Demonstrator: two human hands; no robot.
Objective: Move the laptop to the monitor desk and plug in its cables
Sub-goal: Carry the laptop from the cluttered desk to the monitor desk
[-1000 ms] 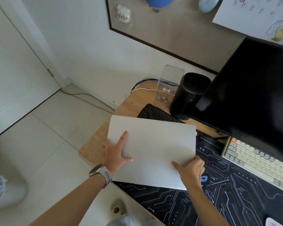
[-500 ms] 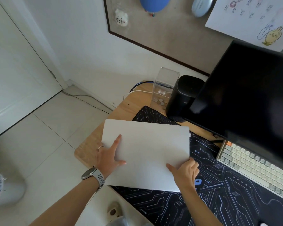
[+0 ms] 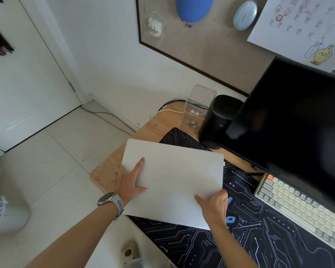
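A closed white laptop sits over the left end of the wooden desk, partly on the black circuit-print mat. My left hand holds its left edge, thumb and forefinger lying on the lid, other fingers hidden beneath. My right hand grips the near right corner, thumb on top. A black monitor stands to the right. White and blue cables come over the desk's back edge.
A clear box with coins and a black cylinder speaker stand behind the laptop. A pale keyboard lies under the monitor. The desk's left edge drops to a tiled floor. A pinboard hangs on the wall.
The laptop and both hands have kept their places on the desk; the shift in view comes mainly from my head moving. My grip is unchanged.
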